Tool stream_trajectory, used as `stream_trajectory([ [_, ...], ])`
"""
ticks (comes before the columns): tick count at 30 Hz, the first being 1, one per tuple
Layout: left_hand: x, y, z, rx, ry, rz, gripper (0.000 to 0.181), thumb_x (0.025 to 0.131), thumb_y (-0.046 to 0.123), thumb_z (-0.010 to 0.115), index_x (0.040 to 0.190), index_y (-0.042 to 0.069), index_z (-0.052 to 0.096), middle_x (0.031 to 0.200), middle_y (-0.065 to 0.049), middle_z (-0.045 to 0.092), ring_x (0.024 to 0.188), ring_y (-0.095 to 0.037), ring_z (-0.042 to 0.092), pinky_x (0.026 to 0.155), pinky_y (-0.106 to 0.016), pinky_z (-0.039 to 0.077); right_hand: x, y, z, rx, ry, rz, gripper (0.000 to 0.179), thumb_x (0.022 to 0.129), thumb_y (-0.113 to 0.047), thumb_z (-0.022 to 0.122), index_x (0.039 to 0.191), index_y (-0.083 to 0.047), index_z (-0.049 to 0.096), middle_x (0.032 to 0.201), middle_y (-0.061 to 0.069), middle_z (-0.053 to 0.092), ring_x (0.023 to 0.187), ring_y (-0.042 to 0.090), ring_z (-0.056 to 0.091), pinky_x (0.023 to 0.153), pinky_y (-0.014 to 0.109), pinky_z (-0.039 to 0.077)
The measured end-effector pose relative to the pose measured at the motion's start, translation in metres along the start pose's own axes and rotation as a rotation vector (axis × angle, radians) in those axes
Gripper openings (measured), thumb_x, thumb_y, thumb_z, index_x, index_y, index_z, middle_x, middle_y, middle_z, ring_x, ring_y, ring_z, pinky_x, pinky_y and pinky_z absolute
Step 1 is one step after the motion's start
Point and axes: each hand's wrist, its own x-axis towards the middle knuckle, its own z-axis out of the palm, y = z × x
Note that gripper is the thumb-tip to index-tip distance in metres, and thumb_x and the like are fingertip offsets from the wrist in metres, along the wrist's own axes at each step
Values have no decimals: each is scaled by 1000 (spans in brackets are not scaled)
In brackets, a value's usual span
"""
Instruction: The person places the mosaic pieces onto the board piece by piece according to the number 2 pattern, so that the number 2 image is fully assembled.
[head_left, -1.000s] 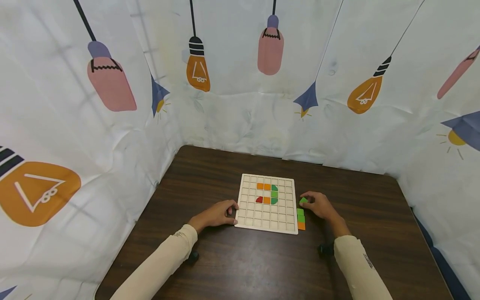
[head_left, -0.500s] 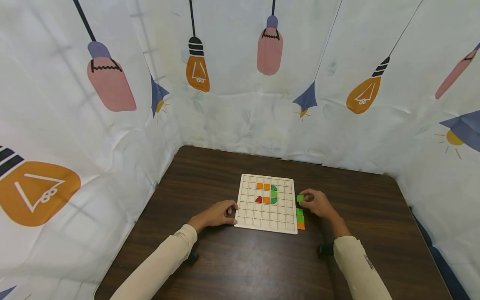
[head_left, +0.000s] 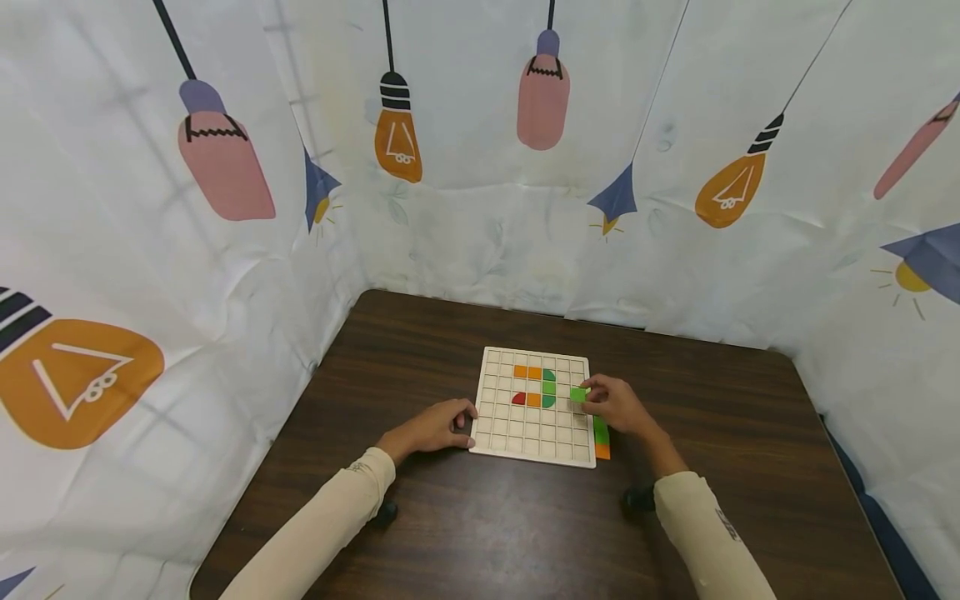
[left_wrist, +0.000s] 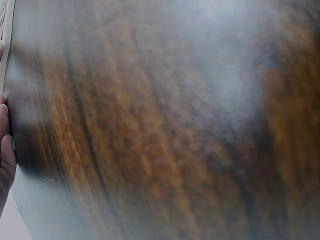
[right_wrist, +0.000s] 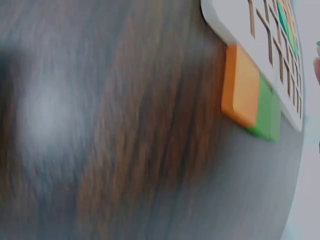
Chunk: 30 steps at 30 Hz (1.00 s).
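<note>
A cream gridded board (head_left: pixel 510 437) lies on the dark wood table. Thumb and fingertips of my left hand (head_left: pixel 438 425) rest against its left edge; the left wrist view catches only some fingers (left_wrist: pixel 6 160) at its border. Over the board's right columns, my right hand (head_left: pixel 618 406) pinches a light green square tile (head_left: pixel 577 394) between thumb and fingers. Set in the grid are orange squares (head_left: pixel 534 373), a green square (head_left: pixel 549 388), green rounded pieces (head_left: pixel 549 402) and a red rounded piece (head_left: pixel 518 399).
Along the board's right side, an orange tile (right_wrist: pixel 242 90) and green tiles (right_wrist: pixel 265 110) lie in a row on the table (head_left: pixel 420 517), partly under my right hand in the head view. A white curtain (head_left: pixel 465 233) printed with lamps surrounds the table.
My right hand has lifted the green tile from beside the board and carried it left over the board's right columns. The left hand stays at the left edge.
</note>
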Motion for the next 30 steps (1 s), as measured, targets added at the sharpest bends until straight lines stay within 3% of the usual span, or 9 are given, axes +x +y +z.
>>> stream_trajectory([
  [9,1,0,0,11,4,3,41,90,30,77,123,14,58,96,0,53,79,-11,50,74,-30,42,10,-17,31,-6,-59,-107,22,89,-5,69,111,-1,70,88,2,66,73,8,54,68,24,49],
  [18,0,0,0,11,9,6,41,90,29,77,123,13,59,97,-2,55,78,-11,49,74,-30,42,19,-30,60,74,-103,-85,28,87,-10,77,113,-1,71,86,3,67,76,12,60,69,25,52],
  [30,0,1,0,1,6,-2,42,90,27,77,124,13,59,98,-4,55,79,-12,50,74,-30,42,28,-41,83,-9,-90,-93,24,85,-12,79,108,-6,73,78,-2,66,70,7,56,67,26,48],
])
